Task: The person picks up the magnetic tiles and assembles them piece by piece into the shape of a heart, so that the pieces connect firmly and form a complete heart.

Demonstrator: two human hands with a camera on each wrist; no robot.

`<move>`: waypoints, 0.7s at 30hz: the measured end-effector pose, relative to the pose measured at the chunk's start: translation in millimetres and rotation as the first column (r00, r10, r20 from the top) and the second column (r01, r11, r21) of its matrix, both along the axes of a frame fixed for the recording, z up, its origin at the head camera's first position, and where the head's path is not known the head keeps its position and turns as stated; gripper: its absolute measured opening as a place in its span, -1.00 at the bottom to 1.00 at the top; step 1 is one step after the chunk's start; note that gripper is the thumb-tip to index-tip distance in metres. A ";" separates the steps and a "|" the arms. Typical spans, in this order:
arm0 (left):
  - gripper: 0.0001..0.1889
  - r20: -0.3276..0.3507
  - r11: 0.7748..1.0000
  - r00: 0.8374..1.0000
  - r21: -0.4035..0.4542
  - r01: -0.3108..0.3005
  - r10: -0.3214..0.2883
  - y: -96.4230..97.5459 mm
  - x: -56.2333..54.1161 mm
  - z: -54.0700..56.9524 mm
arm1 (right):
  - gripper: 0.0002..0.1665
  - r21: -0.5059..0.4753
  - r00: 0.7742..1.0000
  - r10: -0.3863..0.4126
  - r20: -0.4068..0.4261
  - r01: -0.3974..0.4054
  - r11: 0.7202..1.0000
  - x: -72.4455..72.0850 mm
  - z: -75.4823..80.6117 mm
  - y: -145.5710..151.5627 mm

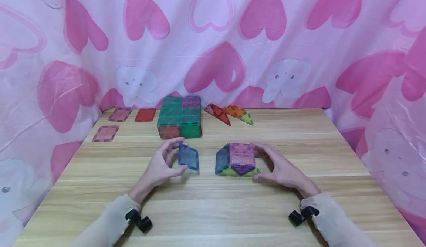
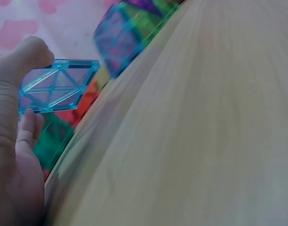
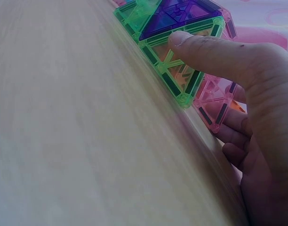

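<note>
My left hand (image 1: 159, 168) pinches a clear blue square magnetic tile (image 1: 188, 157) by its left side, thumb on the near edge and fingers behind. In the left wrist view this blue tile (image 2: 52, 89) is apart from the small build. To its right, a small magnetic-tile build (image 1: 242, 155) rests on the table, with a pink top, a blue tile leaning on its left side and green and purple triangles in front. My right hand (image 1: 283, 168) grips its right end. In the right wrist view, the thumb presses a green triangle (image 3: 170, 70) while the fingers reach behind a pink triangle (image 3: 214, 101).
Behind the left hand stands a larger block of green, purple and red tiles (image 1: 179, 114). Flat pink tiles (image 1: 105, 133) and a red square (image 1: 145, 115) lie at the back left. Red triangles (image 1: 217, 113) and orange and green triangles (image 1: 239, 114) lie at the back, before a pink heart-print curtain (image 1: 216, 69).
</note>
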State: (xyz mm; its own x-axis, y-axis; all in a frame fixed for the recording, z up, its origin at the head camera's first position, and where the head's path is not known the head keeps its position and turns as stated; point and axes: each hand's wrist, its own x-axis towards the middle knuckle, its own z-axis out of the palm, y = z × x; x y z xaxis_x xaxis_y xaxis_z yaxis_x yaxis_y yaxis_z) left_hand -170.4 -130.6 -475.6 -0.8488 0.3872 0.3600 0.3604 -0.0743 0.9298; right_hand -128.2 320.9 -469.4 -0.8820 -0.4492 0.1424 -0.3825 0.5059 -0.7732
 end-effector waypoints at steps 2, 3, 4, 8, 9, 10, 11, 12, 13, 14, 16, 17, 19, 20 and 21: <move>-0.09 0.000 0.999 1.000 0.047 0.011 -0.011 13.5 -1.4 0.5 | 0.26 0.003 1.000 -0.002 0.001 0.002 1.000 -0.4 0.2 -0.7; -0.10 -0.001 0.997 1.000 0.073 0.014 -0.014 20.0 -1.9 1.4 | 0.26 0.002 1.000 -0.002 0.001 0.002 1.000 -0.8 0.1 -0.9; -0.10 -0.004 0.994 1.000 0.105 0.015 -0.015 26.5 -2.3 2.4 | 0.26 0.004 1.000 -0.003 0.000 0.003 1.000 -1.0 0.1 -1.1; -0.16 -0.047 0.976 0.999 0.219 0.016 -0.005 50.6 -4.1 9.9 | 0.26 0.011 1.000 -0.005 0.002 0.005 1.000 -1.9 0.3 -1.6; -0.17 -0.063 0.973 0.998 0.230 0.012 0.003 56.4 -4.7 13.9 | 0.26 0.011 1.000 -0.004 0.004 0.004 1.000 -2.0 0.4 -1.5; -0.18 -0.083 0.970 0.997 0.241 0.014 0.007 62.5 -5.3 18.7 | 0.25 0.012 1.000 -0.005 0.006 0.005 1.000 -2.0 0.5 -1.4; -0.18 -0.101 0.969 0.995 0.246 0.017 0.008 69.0 -5.9 24.4 | 0.25 0.013 1.000 -0.006 0.007 0.006 1.000 -2.1 0.4 -1.1; -0.19 -0.117 0.970 0.993 0.244 0.023 0.006 76.3 -6.1 31.4 | 0.25 0.014 1.000 -0.007 0.008 0.007 1.000 -2.0 0.5 -0.9; -0.18 -0.134 0.971 0.991 0.237 0.034 -0.001 84.3 -6.3 38.7 | 0.25 0.015 1.000 -0.008 0.007 0.008 1.000 -2.0 0.3 -0.5; -0.17 -0.146 0.973 0.989 0.226 0.046 -0.012 92.9 -6.0 45.8 | 0.25 0.014 1.000 -0.007 0.006 0.007 1.000 -2.1 -0.1 0.0; -0.16 -0.163 0.979 0.986 0.192 0.073 -0.042 112.2 -5.0 58.8 | 0.25 0.007 1.000 0.000 -0.002 0.000 1.000 -2.3 -1.0 0.6; -0.16 -0.168 0.983 0.984 0.161 0.084 -0.057 122.5 -4.0 64.0 | 0.26 0.001 1.000 0.005 -0.006 -0.005 1.000 -2.6 -1.8 1.0; -0.15 -0.181 0.990 0.980 0.089 0.105 -0.088 143.5 -1.9 71.3 | 0.27 -0.022 1.000 0.014 -0.010 -0.014 1.000 -3.4 -2.7 1.6; -0.15 -0.179 0.992 0.978 0.056 0.117 -0.105 153.7 -0.8 73.4 | 0.28 -0.032 1.000 0.016 -0.010 -0.017 0.999 -3.6 -2.8 1.8; -0.16 -0.184 0.993 0.976 0.014 0.119 -0.114 163.2 0.0 74.9 | 0.29 -0.042 1.000 0.015 -0.009 -0.016 0.999 -3.9 -3.1 2.2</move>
State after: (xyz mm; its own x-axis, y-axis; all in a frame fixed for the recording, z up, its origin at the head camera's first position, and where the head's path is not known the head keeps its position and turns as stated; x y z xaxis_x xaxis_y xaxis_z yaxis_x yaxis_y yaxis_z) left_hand -170.4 32.6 -400.7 -0.7172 0.4687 0.5156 0.5116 -0.1482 0.8463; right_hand -132.1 323.1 -472.5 -0.8737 -0.4563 0.1689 -0.3965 0.4666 -0.7906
